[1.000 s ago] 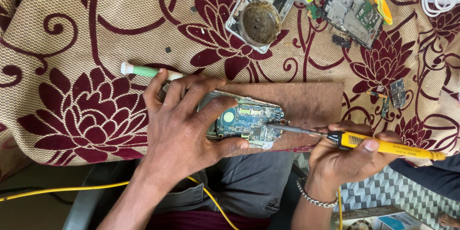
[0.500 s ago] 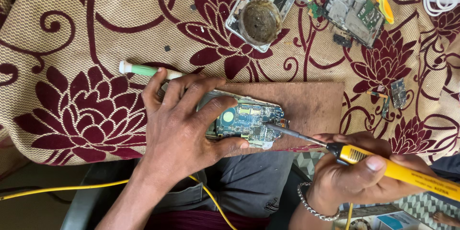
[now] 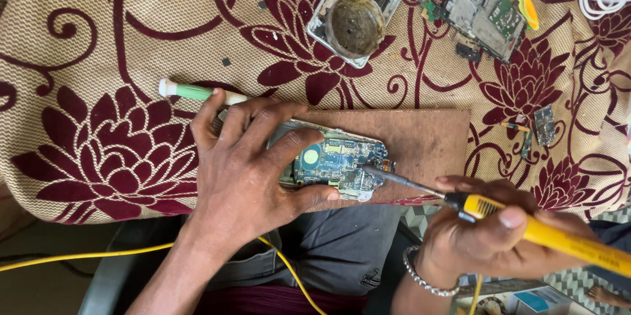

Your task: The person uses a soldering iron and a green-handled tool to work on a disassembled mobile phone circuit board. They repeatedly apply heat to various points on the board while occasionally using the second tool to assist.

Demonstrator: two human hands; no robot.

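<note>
We see a beige cloth (image 3: pixel 131 19) patterned with maroon flowers, a blue circuit board (image 3: pixel 338 160), and a yellow-handled soldering iron (image 3: pixel 559 239).

I see a beige woven cloth with maroon flowers (image 3: pixel 112 151) covering the work surface in soft daylight; beneath its near edge shows a patch of patterned floor tiles (image 3: pixel 578 282).
</note>
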